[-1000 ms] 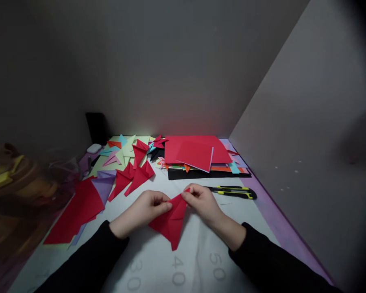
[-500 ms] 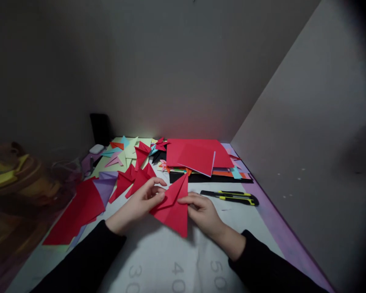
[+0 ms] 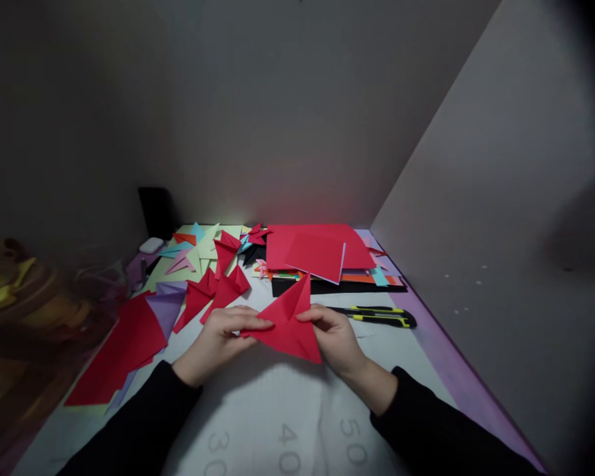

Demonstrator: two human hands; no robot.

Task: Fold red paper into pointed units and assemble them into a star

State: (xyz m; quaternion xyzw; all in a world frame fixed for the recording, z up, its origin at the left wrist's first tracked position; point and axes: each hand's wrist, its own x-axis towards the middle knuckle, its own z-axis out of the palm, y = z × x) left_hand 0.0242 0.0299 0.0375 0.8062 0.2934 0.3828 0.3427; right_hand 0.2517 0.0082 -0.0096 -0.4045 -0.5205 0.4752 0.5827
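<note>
Red paper (image 3: 292,330), white sheet (image 3: 258,410), grey walls (image 3: 297,119)

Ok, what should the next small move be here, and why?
Probably to press the red paper flatter along its creases: the left hand and right hand pinch it from opposite sides, and its faces seem angled rather than flat.

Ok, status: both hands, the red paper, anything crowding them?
Left hand pinches left corner of red folded paper. Right hand grips its right side. Paper creased, one point up. Utility knife close beyond right hand.
</note>
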